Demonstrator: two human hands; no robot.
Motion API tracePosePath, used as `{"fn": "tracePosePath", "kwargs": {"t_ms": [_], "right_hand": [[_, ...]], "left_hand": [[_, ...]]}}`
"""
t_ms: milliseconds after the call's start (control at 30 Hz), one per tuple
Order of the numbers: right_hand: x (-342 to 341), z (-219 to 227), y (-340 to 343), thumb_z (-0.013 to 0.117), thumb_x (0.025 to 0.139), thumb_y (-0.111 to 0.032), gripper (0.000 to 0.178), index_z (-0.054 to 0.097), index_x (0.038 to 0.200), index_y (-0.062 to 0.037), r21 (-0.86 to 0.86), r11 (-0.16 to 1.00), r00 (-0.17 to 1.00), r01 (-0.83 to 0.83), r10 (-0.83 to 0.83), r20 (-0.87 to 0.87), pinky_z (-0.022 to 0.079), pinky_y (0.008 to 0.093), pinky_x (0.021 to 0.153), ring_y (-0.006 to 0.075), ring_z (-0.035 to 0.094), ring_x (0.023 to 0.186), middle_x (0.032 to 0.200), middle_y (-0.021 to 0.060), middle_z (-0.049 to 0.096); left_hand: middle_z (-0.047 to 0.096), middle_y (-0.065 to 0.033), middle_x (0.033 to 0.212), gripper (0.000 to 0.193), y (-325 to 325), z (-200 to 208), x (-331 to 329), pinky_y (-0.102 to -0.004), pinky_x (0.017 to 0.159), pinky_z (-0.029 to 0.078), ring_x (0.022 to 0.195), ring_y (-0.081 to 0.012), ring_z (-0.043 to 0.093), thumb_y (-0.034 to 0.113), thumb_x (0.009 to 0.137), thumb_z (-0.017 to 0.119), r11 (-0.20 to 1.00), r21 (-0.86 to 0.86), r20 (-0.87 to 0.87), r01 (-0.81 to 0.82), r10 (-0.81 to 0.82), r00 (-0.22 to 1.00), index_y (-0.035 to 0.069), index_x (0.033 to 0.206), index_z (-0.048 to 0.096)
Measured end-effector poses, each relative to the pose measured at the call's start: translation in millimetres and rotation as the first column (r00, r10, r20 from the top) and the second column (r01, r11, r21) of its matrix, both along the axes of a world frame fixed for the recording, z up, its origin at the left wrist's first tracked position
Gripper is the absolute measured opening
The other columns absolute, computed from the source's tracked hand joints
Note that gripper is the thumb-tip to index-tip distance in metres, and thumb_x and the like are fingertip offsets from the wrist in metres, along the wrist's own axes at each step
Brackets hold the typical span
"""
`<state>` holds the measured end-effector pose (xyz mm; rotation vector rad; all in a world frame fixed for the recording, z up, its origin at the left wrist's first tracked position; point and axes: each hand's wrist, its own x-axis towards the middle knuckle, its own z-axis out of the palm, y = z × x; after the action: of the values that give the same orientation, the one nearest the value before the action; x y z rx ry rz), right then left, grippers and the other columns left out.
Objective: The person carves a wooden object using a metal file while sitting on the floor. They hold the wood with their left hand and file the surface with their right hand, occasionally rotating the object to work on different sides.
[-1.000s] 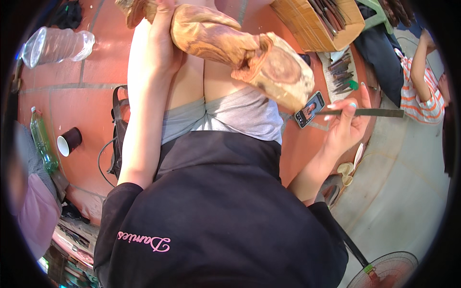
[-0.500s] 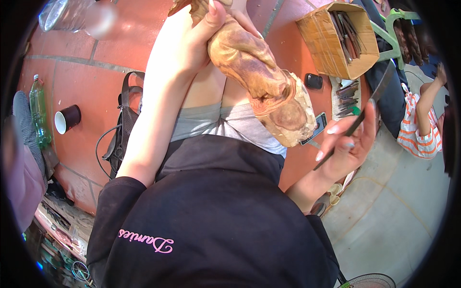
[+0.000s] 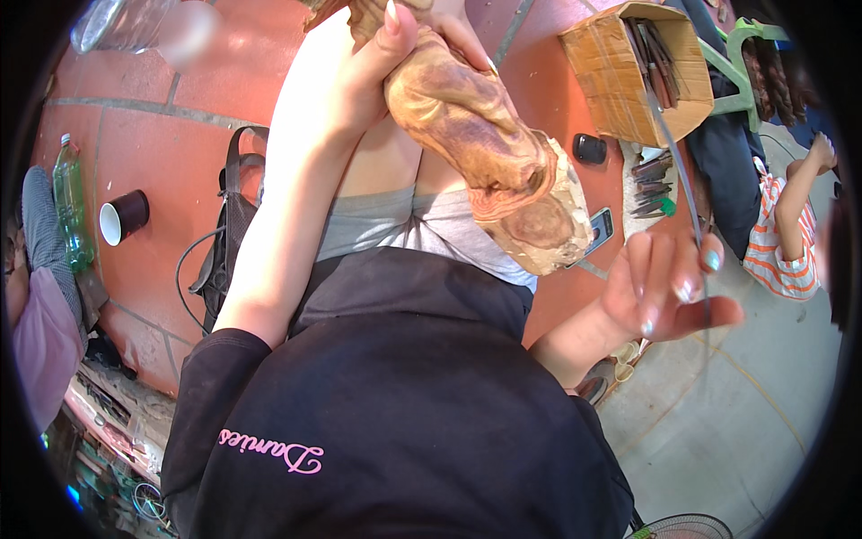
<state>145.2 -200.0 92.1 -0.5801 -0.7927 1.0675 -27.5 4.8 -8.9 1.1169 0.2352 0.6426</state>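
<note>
A carved piece of wood (image 3: 467, 117), brown with flowing folds and a pale rough cut end, lies slantwise above my lap. My left hand (image 3: 382, 58) is wrapped round its upper part, with the thumb on top. Off to the right of the wood, my right hand (image 3: 660, 283) holds a thin metal carving chisel (image 3: 680, 166) between its fingers. The chisel stands nearly upright in view, is apart from the wood, and its lower end is blurred.
A cardboard box (image 3: 597, 67) of several tools stands at upper right, beside a green plastic chair (image 3: 741, 63). Below it lie a row of tools (image 3: 653, 184), a black case (image 3: 589, 149) and a phone (image 3: 600, 232). At left are a cup (image 3: 124, 218), a green bottle (image 3: 72, 202) and a bag (image 3: 235, 216).
My right hand has moved right and turned over, its fingers shifting on the chisel. The chisel has swung from a slant to nearly upright. The wood and my left hand have barely moved.
</note>
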Motion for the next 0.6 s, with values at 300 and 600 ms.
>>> {"fn": "tracePosePath", "kwargs": {"t_ms": [300,600], "right_hand": [[-45,-5,50,0.056,0.087,0.003,0.065,0.018,0.14,-0.0011,-0.042,0.806,0.644,0.591,-0.44,0.626,0.044,0.0203,0.044,0.0132,0.055,0.051,0.093,0.0242,0.063],[-42,-10,64,0.058,0.092,-0.008,0.061,0.023,0.14,0.0066,0.19,0.778,0.494,0.598,-0.545,0.678,0.048,0.0262,0.05,0.0159,0.053,0.045,0.085,0.0212,0.064]], "left_hand": [[0.066,-0.0185,0.089,0.105,-1,-2,0,-0.0306,0.075,0.054,0.083,-0.0239,0.067,0.088,0.067,0.038,0.999,0.034,-0.036,-0.025,0.026,0.999,-0.01,0.097,0.059],[0.065,-0.0193,0.091,0.09,0,-4,-3,-0.0312,0.078,0.052,0.085,-0.0241,0.066,0.076,0.076,0.043,1.0,0.006,-0.014,-0.012,0.013,1.0,-0.01,0.098,0.06]]}}
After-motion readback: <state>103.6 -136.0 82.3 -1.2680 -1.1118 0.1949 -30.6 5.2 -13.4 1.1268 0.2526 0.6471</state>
